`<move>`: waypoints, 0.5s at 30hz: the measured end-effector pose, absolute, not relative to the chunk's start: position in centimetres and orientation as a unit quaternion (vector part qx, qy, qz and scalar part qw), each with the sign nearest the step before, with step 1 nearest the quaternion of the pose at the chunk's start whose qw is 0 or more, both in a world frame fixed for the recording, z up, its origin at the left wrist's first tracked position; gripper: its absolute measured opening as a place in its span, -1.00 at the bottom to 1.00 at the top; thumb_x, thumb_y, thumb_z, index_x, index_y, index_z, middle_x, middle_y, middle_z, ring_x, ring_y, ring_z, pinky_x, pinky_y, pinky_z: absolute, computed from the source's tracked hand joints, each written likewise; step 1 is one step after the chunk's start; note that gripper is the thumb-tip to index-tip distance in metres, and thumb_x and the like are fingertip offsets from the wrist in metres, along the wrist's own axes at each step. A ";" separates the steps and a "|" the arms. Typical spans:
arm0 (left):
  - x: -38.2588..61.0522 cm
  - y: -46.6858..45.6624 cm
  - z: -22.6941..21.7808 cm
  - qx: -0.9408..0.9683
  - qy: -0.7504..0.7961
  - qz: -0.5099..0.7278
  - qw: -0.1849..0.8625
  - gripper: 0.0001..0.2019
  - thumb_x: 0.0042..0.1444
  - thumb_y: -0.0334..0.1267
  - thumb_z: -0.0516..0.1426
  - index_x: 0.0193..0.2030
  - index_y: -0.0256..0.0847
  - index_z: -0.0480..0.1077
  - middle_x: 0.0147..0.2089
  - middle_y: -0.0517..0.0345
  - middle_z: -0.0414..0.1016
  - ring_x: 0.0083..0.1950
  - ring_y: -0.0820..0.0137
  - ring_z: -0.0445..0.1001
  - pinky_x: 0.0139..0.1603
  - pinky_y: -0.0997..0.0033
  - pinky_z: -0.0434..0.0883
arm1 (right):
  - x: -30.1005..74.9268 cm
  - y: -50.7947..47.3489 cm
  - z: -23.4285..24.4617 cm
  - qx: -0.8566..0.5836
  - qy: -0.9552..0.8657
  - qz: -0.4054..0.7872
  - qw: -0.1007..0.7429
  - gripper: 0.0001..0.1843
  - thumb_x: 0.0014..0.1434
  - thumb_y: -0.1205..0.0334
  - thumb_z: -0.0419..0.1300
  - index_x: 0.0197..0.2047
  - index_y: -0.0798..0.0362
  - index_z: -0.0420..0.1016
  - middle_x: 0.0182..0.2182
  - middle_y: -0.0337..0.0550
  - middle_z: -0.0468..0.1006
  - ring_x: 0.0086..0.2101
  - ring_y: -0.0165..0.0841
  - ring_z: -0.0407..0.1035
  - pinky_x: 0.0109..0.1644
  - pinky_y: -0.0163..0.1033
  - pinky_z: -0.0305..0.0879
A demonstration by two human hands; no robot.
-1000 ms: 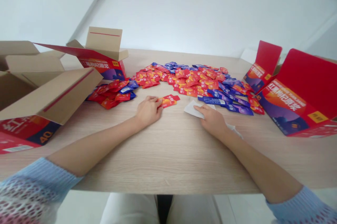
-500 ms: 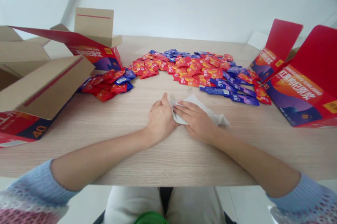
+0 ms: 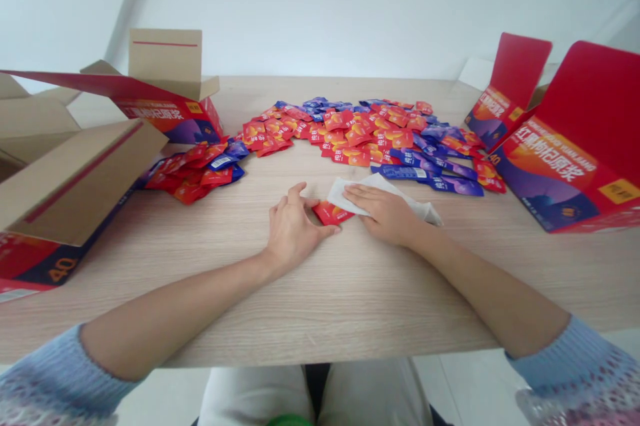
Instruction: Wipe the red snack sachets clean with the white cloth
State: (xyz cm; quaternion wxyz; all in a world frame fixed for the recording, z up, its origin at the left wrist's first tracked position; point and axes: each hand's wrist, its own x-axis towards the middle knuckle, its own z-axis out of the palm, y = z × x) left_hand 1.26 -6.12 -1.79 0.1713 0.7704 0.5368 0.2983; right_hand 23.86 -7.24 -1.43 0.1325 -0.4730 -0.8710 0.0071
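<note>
A red sachet (image 3: 331, 214) lies flat on the table between my two hands, its right part under a white cloth (image 3: 415, 207). My left hand (image 3: 294, 227) is open at the sachet's left side, thumb and fingers spread around that end. The index fingertip is close to its edge; whether it touches is unclear. My right hand (image 3: 387, 214) lies over the cloth with its fingers together, pressing it down at the sachet's right part. Part of the cloth sticks out beyond the wrist.
A wide heap of red and blue sachets (image 3: 357, 133) spreads behind my hands. A smaller pile (image 3: 197, 173) lies to the left. Open cartons stand at both sides: a near left carton (image 3: 80, 193), a far left carton (image 3: 170, 116), a near right carton (image 3: 560, 179) and a far right carton (image 3: 493, 113).
My hands have moved apart: the left one has drawn back leftward and opened. The cloth has shifted a little, and a red sachet is now visible between the hands.
</note>
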 end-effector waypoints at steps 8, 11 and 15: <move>1.3 -5.4 -1.6 0.779 0.553 0.249 0.162 0.05 -0.29 0.18 0.38 0.31 -0.22 0.08 -0.02 -0.01 0.54 0.13 -0.02 0.34 0.12 0.01 0.13 | 24.4 -6.7 -2.0 -0.629 -0.767 -0.076 0.107 -0.46 0.16 0.36 0.01 0.21 0.27 0.35 0.20 0.10 0.37 0.20 -0.17 0.24 0.28 -0.08 0.14; 1.1 -5.2 -1.9 0.776 0.549 0.247 0.190 0.06 -0.32 0.24 0.36 0.30 -0.25 0.13 -0.02 -0.03 0.52 0.11 0.01 0.35 0.10 0.03 0.15 | 24.9 -7.2 -2.1 -0.649 -0.745 -0.085 0.128 -0.48 0.19 0.32 -0.02 0.20 0.21 0.38 0.17 0.06 0.42 0.14 -0.16 0.32 0.20 -0.06 0.25; 1.0 -4.6 -1.8 0.800 0.527 0.229 0.173 -0.21 -0.31 0.31 0.31 0.06 -0.08 0.43 -0.07 0.01 0.52 0.04 0.03 0.38 0.01 0.05 0.19 | 25.7 -7.4 -1.7 -0.697 -0.702 -0.071 0.130 -0.49 0.26 0.20 -0.05 0.25 0.00 0.34 -0.05 0.04 0.59 -0.14 -0.04 0.51 -0.16 0.01 0.42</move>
